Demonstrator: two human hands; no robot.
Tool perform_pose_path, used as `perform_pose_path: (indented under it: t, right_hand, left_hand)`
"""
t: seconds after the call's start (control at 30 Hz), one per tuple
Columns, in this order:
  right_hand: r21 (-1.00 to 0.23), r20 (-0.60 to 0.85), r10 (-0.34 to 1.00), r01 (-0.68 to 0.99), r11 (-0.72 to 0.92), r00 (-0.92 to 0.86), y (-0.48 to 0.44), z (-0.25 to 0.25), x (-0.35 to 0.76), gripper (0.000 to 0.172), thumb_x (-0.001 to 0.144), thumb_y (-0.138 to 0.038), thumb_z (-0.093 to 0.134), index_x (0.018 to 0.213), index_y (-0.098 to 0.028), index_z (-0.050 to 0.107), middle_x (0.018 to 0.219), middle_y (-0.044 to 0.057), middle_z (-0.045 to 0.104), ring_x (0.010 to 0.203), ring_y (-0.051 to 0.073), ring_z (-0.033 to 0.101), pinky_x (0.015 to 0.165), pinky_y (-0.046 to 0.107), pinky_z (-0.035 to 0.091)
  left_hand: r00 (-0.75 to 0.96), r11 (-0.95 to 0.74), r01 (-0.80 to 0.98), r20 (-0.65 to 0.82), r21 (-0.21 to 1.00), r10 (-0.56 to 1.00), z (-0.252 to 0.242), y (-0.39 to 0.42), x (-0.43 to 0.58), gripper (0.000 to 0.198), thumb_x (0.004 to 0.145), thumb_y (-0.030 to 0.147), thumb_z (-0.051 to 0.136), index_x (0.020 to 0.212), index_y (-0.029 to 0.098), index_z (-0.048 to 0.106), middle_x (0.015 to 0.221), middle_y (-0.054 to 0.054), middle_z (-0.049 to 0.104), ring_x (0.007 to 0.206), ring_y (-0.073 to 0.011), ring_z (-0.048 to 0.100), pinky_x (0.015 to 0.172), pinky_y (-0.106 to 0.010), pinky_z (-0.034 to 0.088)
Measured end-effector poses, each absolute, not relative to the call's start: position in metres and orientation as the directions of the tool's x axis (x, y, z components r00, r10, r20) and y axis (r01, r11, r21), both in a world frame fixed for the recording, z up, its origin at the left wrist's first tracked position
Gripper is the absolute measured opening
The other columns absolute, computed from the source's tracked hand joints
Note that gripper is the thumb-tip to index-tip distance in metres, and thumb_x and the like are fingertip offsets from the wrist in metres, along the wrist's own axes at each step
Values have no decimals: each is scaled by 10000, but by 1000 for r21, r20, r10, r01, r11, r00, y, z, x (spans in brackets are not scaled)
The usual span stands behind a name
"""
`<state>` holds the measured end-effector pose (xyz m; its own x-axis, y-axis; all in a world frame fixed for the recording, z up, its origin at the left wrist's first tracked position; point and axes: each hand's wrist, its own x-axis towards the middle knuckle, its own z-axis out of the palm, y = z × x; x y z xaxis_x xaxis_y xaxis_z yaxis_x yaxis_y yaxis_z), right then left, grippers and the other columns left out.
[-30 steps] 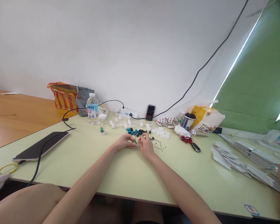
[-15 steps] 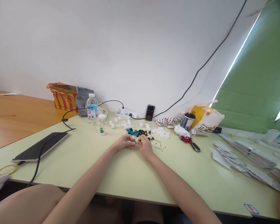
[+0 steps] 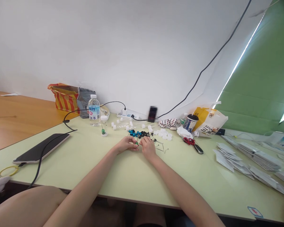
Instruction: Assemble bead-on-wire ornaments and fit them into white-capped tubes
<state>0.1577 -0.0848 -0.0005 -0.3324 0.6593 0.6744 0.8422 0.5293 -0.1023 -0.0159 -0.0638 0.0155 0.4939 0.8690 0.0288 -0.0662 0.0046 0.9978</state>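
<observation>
My left hand [image 3: 127,144] pinches a small green bead-like piece [image 3: 137,143] with a thin dark stem pointing up from it. Fingers of my right hand [image 3: 147,145] are closed right beside that piece; what they grip is too small to make out. Just beyond my hands lies a pile of shiny blue pieces [image 3: 132,132] and black pieces [image 3: 145,135]. Thin bent metal wires [image 3: 162,147] rest to the right of my right hand. Left of my hands, a small clear tube with a white cap [image 3: 104,118] stands upright with a similar green piece [image 3: 103,131] inside.
White caps [image 3: 164,135] and clear tubes [image 3: 125,125] lie behind the pile. Red-handled scissors [image 3: 188,141], a water bottle [image 3: 94,112], a tablet-like device [image 3: 41,148] with a black cable, and stacked white packets [image 3: 257,154] are on the table. A power strip [image 3: 126,115] sits by the wall.
My hands stay almost in place at the green piece, with only small finger movement. At the right edge, another person's hand has drawn back from the white packets toward the lower corner.
</observation>
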Motion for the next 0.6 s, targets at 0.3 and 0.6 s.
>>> perform_pose_path:
  t: [0.3,0.6]
  right_hand:
    - [-159,611,743,877,454,-274,-85,0,157,181,870,-169,426,705,-181,498,770,34,578,787,176,474,639,277,267]
    - [-466,550,813,738,489,-192,-80,-8,156,270,894,-240,328,650,-203,438,644,-6,557,613,140,490,577,235,294]
  left_hand:
    - [515,-4,-33,20,999,857,22,-69,-15,402,502,300,806,699,128,502,739,-14,646,716,-207,676,728,-356,547]
    - [504,-12,-40,31,999,863,19,-66,-15,406,512,309,802,716,132,499,732,-8,640,723,-210,677,735,-367,547]
